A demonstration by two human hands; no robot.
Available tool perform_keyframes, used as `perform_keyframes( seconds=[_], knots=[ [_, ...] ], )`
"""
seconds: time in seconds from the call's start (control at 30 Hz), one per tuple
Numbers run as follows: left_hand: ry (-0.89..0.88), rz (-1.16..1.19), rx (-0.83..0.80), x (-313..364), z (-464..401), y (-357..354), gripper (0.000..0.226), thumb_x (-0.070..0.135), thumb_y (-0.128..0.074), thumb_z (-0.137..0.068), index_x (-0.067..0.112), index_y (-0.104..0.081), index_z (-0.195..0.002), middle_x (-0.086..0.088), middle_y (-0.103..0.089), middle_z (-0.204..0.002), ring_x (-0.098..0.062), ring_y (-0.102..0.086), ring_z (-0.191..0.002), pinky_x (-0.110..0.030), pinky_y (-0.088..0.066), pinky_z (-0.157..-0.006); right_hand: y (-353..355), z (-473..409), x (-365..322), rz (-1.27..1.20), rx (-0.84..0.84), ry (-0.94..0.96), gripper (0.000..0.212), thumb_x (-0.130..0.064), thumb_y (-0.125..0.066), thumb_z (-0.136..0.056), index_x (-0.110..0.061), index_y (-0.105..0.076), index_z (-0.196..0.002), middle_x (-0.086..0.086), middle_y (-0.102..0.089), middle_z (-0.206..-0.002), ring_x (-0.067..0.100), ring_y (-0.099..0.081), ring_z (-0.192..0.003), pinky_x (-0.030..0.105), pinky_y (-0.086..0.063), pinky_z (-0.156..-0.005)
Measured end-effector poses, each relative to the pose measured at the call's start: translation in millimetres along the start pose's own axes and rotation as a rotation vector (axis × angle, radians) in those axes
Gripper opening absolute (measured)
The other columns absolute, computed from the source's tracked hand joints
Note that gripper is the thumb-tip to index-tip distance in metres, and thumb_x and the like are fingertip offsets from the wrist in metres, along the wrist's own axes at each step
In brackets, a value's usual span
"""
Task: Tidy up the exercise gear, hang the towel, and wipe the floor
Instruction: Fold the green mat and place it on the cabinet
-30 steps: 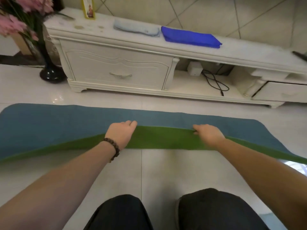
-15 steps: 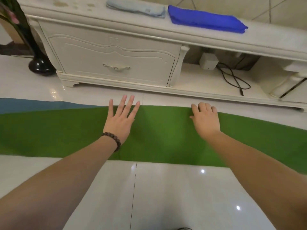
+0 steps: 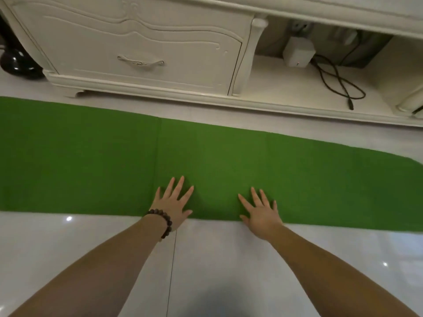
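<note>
The exercise mat [image 3: 91, 156] lies folded lengthwise on the white tile floor, its green underside up, stretching from the left edge to the right edge of the view. My left hand [image 3: 172, 203], with a dark bead bracelet on the wrist, rests flat on the mat's near fold with fingers spread. My right hand [image 3: 259, 211] lies flat beside it, also spread, its heel at the near edge. Neither hand grips anything. The towels on the cabinet top are out of view.
A white TV cabinet [image 3: 142, 42] with a drawer stands just beyond the mat. Its open shelf holds a white box [image 3: 298, 52] and a black cable [image 3: 338, 85]. A black vase base [image 3: 18, 65] sits at far left. Glossy floor tiles [image 3: 217, 271] lie in front of me.
The near edge of the mat was lifted and folded over, hiding the blue side. My hands let go and slid back toward the near fold, now pressing flat. The view moved closer.
</note>
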State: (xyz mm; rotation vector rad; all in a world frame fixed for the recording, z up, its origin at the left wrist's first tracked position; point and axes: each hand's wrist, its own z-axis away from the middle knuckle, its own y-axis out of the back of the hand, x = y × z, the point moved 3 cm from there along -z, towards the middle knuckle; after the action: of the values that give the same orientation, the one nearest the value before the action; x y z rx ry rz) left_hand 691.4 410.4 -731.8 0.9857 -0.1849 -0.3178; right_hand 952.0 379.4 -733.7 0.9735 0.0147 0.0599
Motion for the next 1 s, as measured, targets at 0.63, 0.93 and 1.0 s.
perform_keyframes(
  seconds=[0.63,0.93,1.0],
  knots=[
    [-0.201,-0.025,-0.110,128.9,-41.6,-24.9,0.068,0.060,-0.022,-0.096,0.041,0.018,-0.147,0.001,0.036,-0.153,-0.029,0.030,-0.141,-0.071,0.009,-0.106,-44.6,12.9,48.1,0.058,0.059,0.132,0.059,-0.053,-0.021,-0.098,-0.041,0.007,-0.148,-0.007,0.019,-0.157,0.015,0.023,-0.143,0.058,0.008,-0.114],
    [-0.134,-0.008,-0.082,162.6,-61.3,-20.1,0.075,0.067,-0.019,-0.092,0.037,0.034,-0.135,-0.003,0.045,-0.142,-0.038,0.031,-0.138,-0.077,0.006,-0.102,-77.8,42.1,158.3,-0.132,0.049,-0.175,0.055,-0.061,0.001,-0.089,-0.049,0.020,-0.140,-0.014,0.024,-0.153,0.014,0.027,-0.139,0.056,0.005,-0.115],
    [-0.189,-0.027,-0.048,179.8,-69.4,-10.8,0.075,0.066,-0.019,-0.093,0.033,0.033,-0.137,-0.003,0.041,-0.146,-0.034,0.028,-0.141,-0.073,0.005,-0.106,-80.3,48.5,186.3,-0.183,0.045,-0.268,0.055,-0.059,0.001,-0.089,-0.049,0.021,-0.139,-0.012,0.023,-0.154,0.014,0.026,-0.140,0.055,0.004,-0.115]
  ],
)
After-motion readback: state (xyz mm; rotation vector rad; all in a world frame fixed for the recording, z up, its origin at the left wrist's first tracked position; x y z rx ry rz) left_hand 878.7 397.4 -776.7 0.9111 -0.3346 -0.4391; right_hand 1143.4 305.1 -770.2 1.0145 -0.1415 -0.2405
